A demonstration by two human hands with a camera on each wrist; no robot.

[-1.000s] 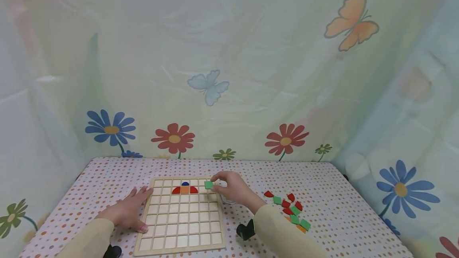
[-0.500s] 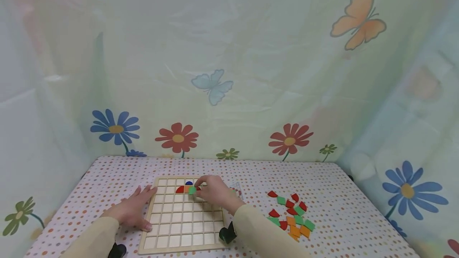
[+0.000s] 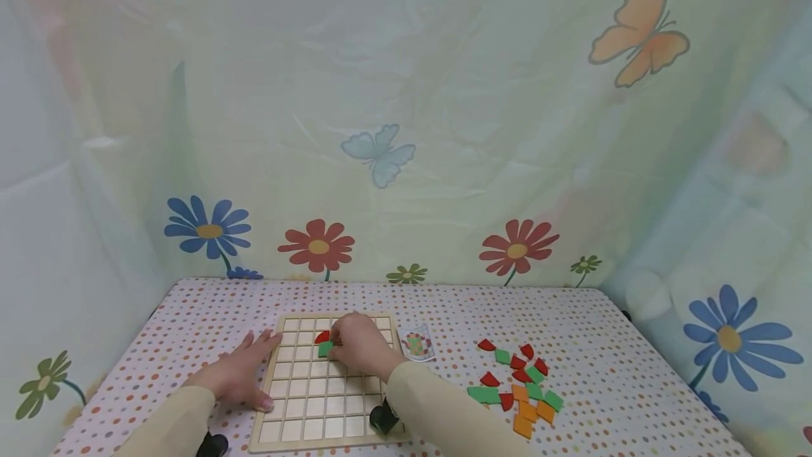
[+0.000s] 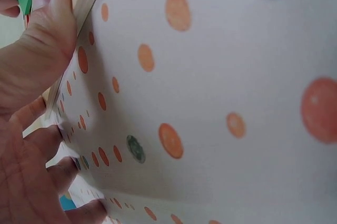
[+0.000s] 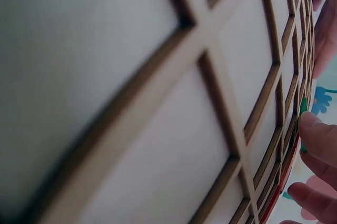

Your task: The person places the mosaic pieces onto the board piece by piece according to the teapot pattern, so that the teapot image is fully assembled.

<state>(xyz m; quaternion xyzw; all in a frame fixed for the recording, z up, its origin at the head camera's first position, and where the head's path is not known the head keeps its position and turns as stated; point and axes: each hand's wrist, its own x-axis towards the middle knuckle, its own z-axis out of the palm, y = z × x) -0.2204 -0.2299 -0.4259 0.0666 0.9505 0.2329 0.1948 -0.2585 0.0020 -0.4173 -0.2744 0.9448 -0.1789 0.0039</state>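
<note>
A green square tile (image 3: 325,350) is held over the upper rows of the gridded wooden board (image 3: 315,407), just nearer than a red curved piece (image 3: 322,337); whether it is seated in a cell cannot be told. It is judged to be light, stiff and thin, hard to break but possibly slick on its faces, so it is best taken by opposite edges, with its near edge left free. By the right hand (image 3: 363,345) the tile is pinched at its right-hand side, the thumb and fingertips being parted only by its small bulk. The fingers of the left hand (image 3: 233,374) are spread wide, nothing being grasped; the board's left edge is touched by fingertips and thumb, with the bench (image 3: 603,351) beneath.
</note>
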